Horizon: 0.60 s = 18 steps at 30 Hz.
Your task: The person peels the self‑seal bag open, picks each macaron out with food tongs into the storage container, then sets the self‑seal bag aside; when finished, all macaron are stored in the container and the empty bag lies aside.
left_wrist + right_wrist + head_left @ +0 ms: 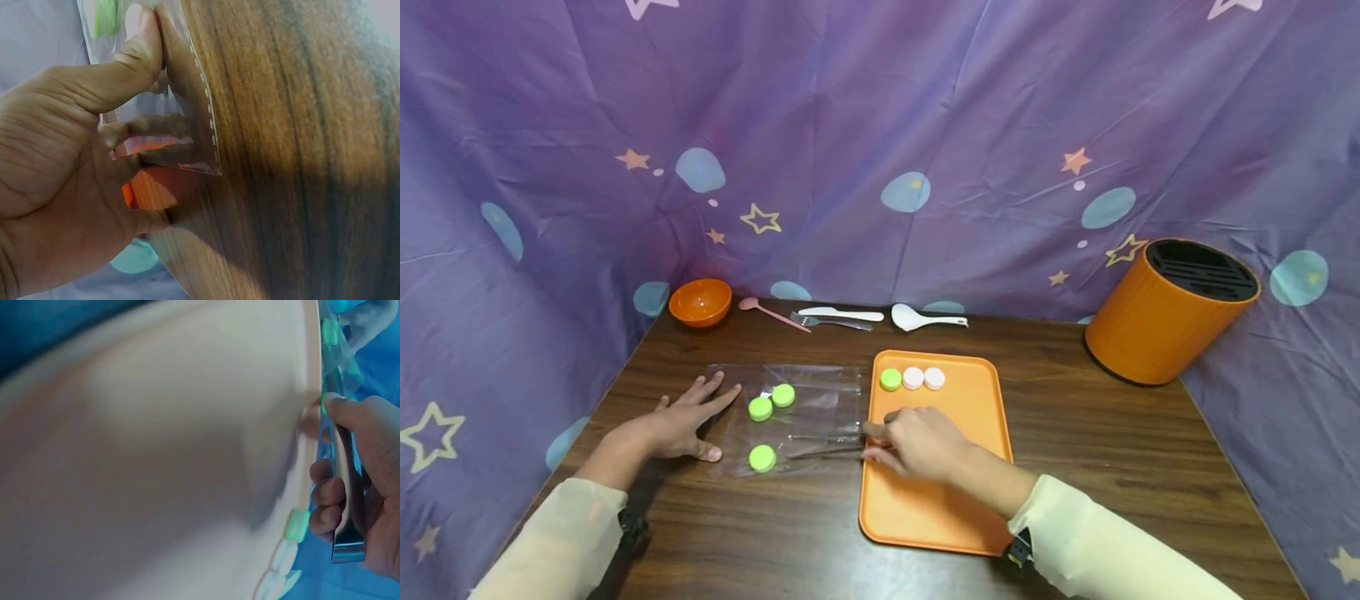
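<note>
My left hand (pixel 681 423) lies with spread fingers at the left edge of a clear plastic bag (pixel 820 408), its thumb and fingertips touching the film. Three round green pieces like bottle caps (pixel 762 457) are at the bag, two near its middle and one lower down. Metal tongs (pixel 347 512) are gripped in my right hand (pixel 917 442) above the tray's left side. Their two arms reach left over the bag, with the tips apart near the lower green cap. On the orange tray (pixel 940 517), one green cap (pixel 891 380) and two white caps (pixel 923 378) stand in a row.
Along the back of the wooden table lie an orange bowl (pixel 701 303), a pink spoon (pixel 775 315), a white knife (pixel 842 313), a fork (pixel 835 322) and a white ladle (pixel 925 318). An orange knife block (pixel 1157 317) stands at the back right. A purple curtain surrounds the table.
</note>
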Tool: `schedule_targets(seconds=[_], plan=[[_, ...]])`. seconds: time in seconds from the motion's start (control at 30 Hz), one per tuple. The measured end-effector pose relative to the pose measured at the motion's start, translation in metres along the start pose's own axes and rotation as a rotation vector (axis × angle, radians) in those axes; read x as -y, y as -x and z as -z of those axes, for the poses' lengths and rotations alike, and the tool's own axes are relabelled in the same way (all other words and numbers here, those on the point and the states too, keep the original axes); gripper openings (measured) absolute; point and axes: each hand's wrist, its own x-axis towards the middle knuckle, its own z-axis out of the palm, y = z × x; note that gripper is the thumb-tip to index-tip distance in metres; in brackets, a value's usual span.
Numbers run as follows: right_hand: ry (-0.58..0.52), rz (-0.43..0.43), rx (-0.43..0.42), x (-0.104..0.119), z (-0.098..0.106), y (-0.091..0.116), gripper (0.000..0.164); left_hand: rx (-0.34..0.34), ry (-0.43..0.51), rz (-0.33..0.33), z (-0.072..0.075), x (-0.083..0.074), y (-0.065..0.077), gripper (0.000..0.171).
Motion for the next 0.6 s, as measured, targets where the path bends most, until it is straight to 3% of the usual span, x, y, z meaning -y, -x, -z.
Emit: schedule_targets(seconds=[0.23, 0.43, 0.6], plan=[[0.02, -0.018, -0.002, 0.002, 0.003, 0.0, 0.025, 0.016, -0.013, -0.007, 0.002, -0.005, 0.003, 0.118], [0.043, -0.024, 0.017, 0.003, 0.004, 0.001, 0.025, -0.009, -0.009, -0.007, 0.001, -0.008, 0.006, 0.12], [0.044, -0.018, 0.03, 0.005, 0.006, 0.001, 0.026, -0.006, 0.001, -0.027, 0.011, -0.03, 0.019, 0.118]])
